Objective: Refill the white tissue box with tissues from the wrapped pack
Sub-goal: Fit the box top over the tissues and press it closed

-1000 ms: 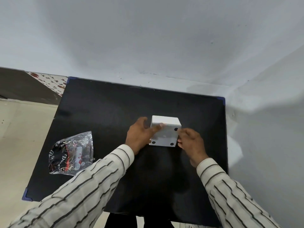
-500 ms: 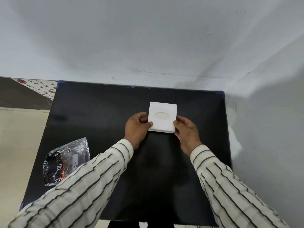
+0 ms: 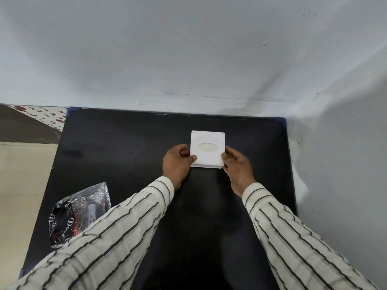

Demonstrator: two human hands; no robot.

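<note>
The white tissue box (image 3: 207, 139) sits upright on the black table (image 3: 125, 147), its oval opening facing up with pale tissue showing inside. My left hand (image 3: 177, 164) grips the box's left near corner. My right hand (image 3: 237, 166) grips its right near corner. A crinkled, shiny black wrapper with red and white print (image 3: 77, 212) lies near the table's left front edge, apart from both hands and partly covered by my left sleeve.
The table stands in a corner, with a pale wall behind it and another along its right side. The floor (image 3: 18, 185) drops away past the left edge. My striped sleeves cross the near half of the table.
The box was turned from bottom-up, showing its dotted base, to opening-up, and it now rests a little farther back on the table. Both hands stayed on it.
</note>
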